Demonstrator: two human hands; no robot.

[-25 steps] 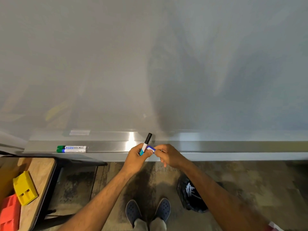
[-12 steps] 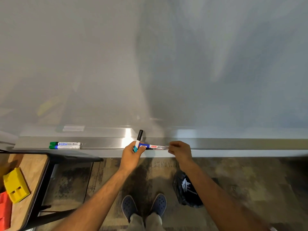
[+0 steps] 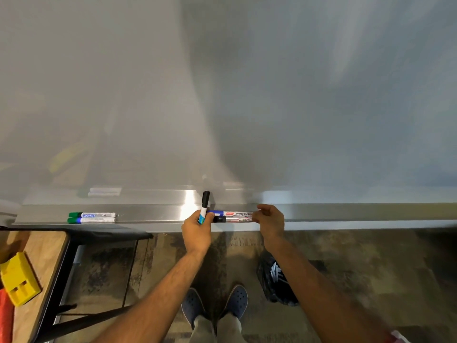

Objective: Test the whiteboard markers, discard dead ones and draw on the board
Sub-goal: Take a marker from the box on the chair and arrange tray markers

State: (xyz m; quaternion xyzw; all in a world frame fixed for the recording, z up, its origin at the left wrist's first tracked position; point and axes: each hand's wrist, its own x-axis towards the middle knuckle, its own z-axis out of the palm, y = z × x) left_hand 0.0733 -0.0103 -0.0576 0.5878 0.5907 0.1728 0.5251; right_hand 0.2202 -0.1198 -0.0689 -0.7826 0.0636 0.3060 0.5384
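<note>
Head view, looking down along the whiteboard to its metal tray. I see the left hand with its fingers curled round a black-capped marker, held nearly upright, cap uppermost, the cap standing above the tray's back edge and the teal lower end showing at the fingers. The right hand sits at the tray just to the right of the left hand, fingers bent and drawn together at the right end of two markers lying side by side along the tray. These are a blue-capped marker, whose label reads "WHITEBOARD", and, just in front of it and touching or nearly so, a second black-capped marker. The fingertips lie over the ends of both, but I cannot tell which of the two they pinch, or whether they merely touch them. Both caps point left, toward the left hand.

Farther left on the same tray, well apart from the hands, lie two green-capped markers, parallel and touching. Below the tray: a wooden table at lower left bearing a yellow block; a dark bag on the floor beside the right forearm; and the person's blue shoes.
</note>
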